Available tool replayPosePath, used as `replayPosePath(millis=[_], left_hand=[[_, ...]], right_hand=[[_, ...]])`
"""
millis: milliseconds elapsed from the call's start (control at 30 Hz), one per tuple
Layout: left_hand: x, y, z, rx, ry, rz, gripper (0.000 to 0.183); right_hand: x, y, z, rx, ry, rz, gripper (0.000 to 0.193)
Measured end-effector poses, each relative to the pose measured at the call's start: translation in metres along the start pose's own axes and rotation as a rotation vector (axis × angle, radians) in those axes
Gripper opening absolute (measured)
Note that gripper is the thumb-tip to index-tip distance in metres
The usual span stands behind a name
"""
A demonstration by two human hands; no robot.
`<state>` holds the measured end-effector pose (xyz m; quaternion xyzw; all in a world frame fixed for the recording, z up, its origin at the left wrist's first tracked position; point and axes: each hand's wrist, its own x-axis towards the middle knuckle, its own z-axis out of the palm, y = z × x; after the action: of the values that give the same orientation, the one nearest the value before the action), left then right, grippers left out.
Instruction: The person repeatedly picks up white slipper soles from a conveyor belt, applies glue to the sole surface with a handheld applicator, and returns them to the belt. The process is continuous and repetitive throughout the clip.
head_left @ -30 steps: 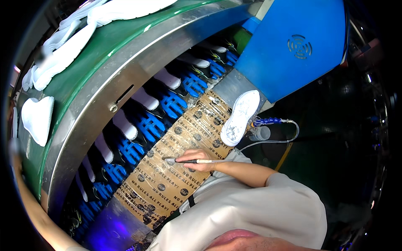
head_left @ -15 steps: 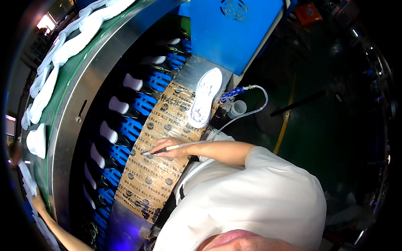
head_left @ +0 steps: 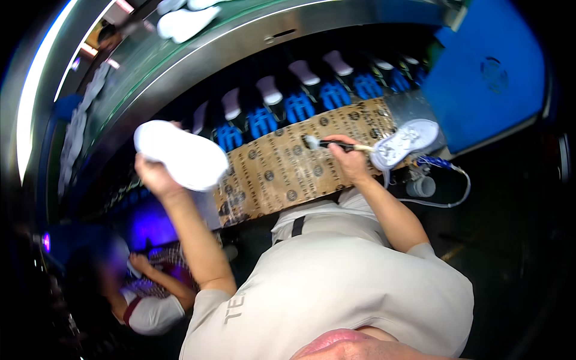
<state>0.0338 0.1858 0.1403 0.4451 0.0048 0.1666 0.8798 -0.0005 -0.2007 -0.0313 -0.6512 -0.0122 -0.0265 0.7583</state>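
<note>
A white shoe sole [head_left: 181, 157] is raised over the left end of the ledge. My left hand [head_left: 155, 175] grips its near edge, fingers partly hidden behind it. In my right hand [head_left: 350, 161] is a dark-handled brush [head_left: 333, 143] with pale bristles, its tip over the cardboard-covered ledge [head_left: 273, 165]; a thin pale tube runs from its handle end. Just right of that hand lies another white sole [head_left: 408, 144], inner side up, with glossy patches on its surface.
Behind the ledge stands a row of dark shoe uppers with pale bottoms [head_left: 269, 91] in blue clamps [head_left: 299, 107]. A green conveyor [head_left: 129, 72] carries white soles. A blue machine housing [head_left: 492, 72], grey cup [head_left: 422, 187] and blue jointed hose [head_left: 435, 162] are at right. A co-worker [head_left: 153, 312] sits lower left.
My view has swung toward the left. My left hand, earlier reaching to the conveyor, now holds a sole over the ledge. The right hand still holds the brush, now nearer the lying sole.
</note>
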Motion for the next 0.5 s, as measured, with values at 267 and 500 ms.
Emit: replayPosePath(millis=[267,500], left_hand=[[-0.159,-0.15,0.014,-0.273,0.087,-0.907,0.088],[-0.149,-0.169,0.019,-0.293,-0.133,-0.804,0.088]], right_hand=[[-0.018,-0.045,0.014,0.24,-0.145,0.157,0.024],[-0.008,-0.089,0.068,-0.058,-0.291,0.165,0.023]])
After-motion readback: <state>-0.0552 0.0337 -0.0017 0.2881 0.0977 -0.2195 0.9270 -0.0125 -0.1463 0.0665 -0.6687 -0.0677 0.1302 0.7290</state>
